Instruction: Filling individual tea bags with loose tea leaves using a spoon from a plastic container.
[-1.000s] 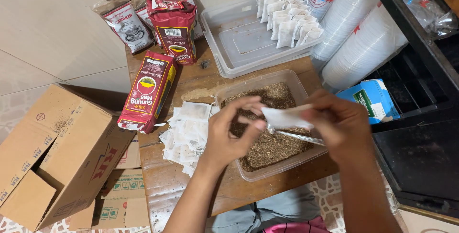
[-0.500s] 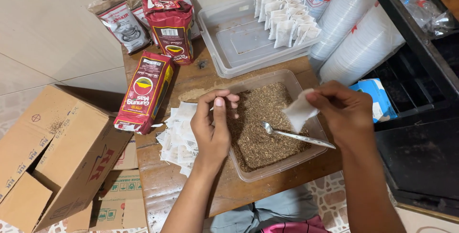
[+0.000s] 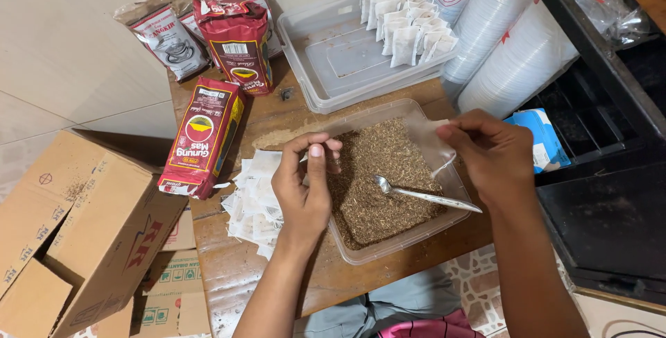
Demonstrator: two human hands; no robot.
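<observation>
Loose tea spilling at mid-frame is my worry.

My right hand (image 3: 496, 154) pinches a small white filter bag (image 3: 436, 145) over the clear tray (image 3: 388, 244) of loose tea (image 3: 378, 178); my left hand (image 3: 305, 189), fingers curled together and holding nothing I can see, hovers beside the empty bags (image 3: 253, 199). A tilted bag could shed tea, or a wrist could flip the spoon (image 3: 423, 196).
</observation>
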